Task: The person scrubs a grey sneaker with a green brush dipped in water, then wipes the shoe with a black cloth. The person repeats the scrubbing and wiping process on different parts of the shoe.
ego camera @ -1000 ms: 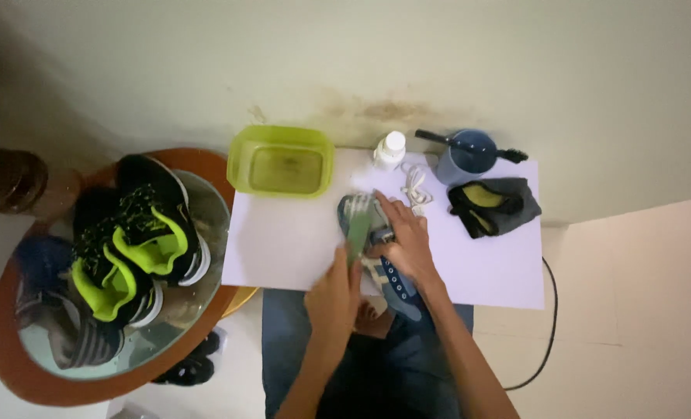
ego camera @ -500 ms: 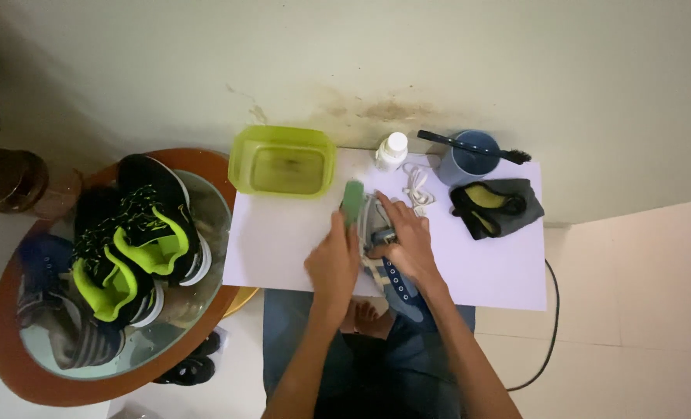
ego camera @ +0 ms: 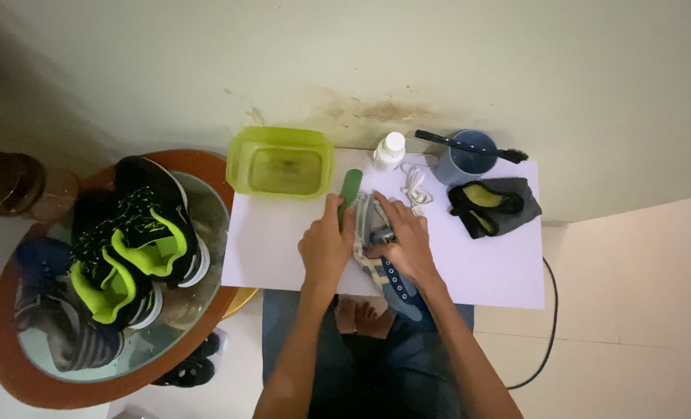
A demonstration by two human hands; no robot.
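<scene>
Round glass-topped table (ego camera: 206,306) being occupied by black and lime sneakers (ego camera: 132,248), white sheet (ego camera: 485,264) being lain on by a grey and blue shoe (ego camera: 380,260), shoe being pressed down by right hand (ego camera: 407,237), green brush (ego camera: 349,190) being gripped by left hand (ego camera: 326,244) against the shoe's toe, green tub (ego camera: 281,161) being positioned just behind
</scene>
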